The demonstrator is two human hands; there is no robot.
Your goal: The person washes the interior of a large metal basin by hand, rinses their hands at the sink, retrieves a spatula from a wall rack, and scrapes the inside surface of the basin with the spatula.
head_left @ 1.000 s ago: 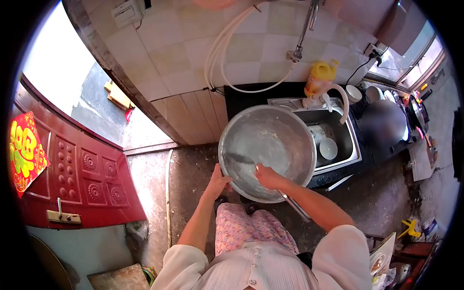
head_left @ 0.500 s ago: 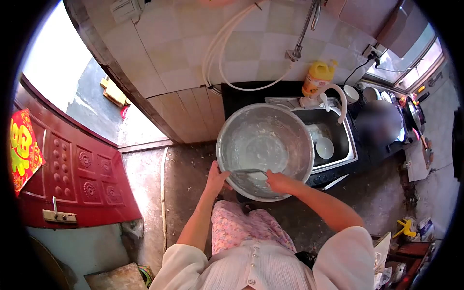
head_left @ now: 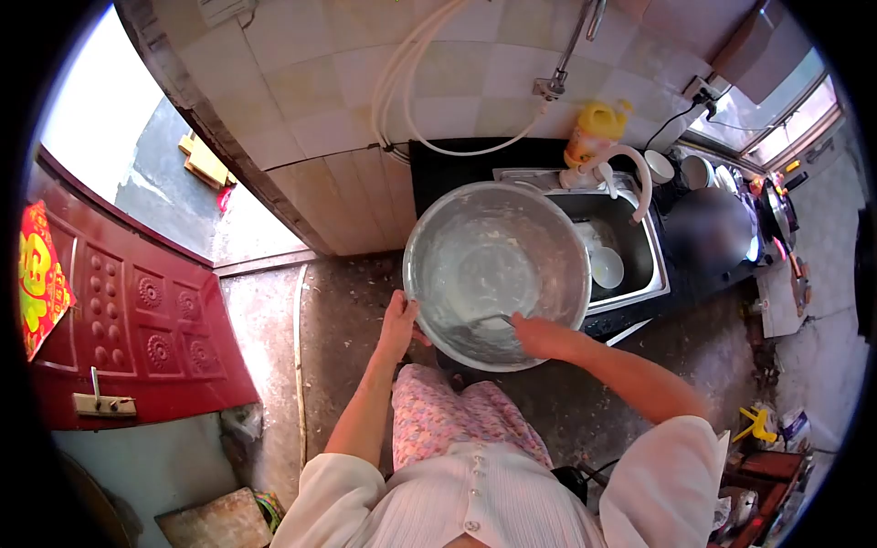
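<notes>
A large metal basin [head_left: 566,247], its inside smeared with a whitish residue, is tilted towards me at the counter's edge, beside the sink. My left hand [head_left: 398,320] grips the basin's rim at the lower left, some fingers hidden beneath it. Over the near side of the basin, my right hand [head_left: 539,336] is closed round a thin metal utensil [head_left: 493,321]. Its end points left against the inner wall; the blur hides whether it is a spoon or a scraper.
The steel sink [head_left: 660,274] on the right holds a white bowl [head_left: 607,268]. A curved faucet [head_left: 644,178] and a yellow bottle [head_left: 594,132] stand behind it. Dishes [head_left: 699,172] crowd the counter's right end. A red door [head_left: 137,320] stands ajar at left; a hose [head_left: 301,365] lies on the floor.
The utensil's end has left the rim by my left hand and sits lower inside the basin. My right hand has shifted slightly right. My left hand stays at the rim.
</notes>
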